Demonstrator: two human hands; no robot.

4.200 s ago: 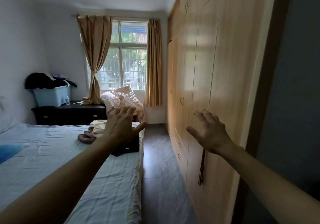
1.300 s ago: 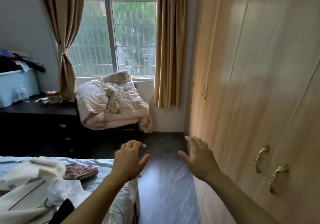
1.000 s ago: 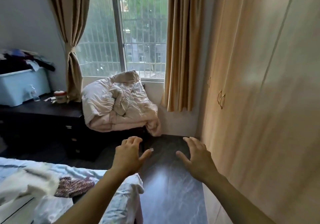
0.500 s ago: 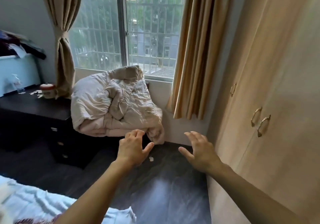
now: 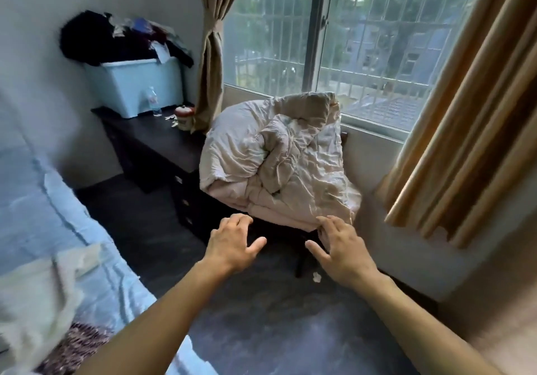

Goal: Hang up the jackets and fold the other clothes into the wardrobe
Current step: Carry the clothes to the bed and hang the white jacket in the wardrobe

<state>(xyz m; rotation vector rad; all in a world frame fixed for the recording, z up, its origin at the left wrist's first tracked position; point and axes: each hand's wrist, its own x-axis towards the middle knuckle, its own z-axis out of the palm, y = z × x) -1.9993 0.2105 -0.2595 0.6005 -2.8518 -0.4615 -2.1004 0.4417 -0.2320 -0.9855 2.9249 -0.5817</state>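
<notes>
Both hands, left (image 5: 232, 242) and right (image 5: 343, 248), spread, empty, lower centre. Step: fetching clothes (image 5: 37, 296), lower left; next: grasp 1.

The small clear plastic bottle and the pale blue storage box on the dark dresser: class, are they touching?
Cannot tell. In the head view the bottle overlaps the box front, hiding any gap.

Crumpled cloth quilt (image 5: 279, 157); glossy dark floor (image 5: 261, 331).

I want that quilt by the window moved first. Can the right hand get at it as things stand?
Probably yes: the right hand is open, its fingertips right at the quilt's lower edge, nothing between them.
</notes>
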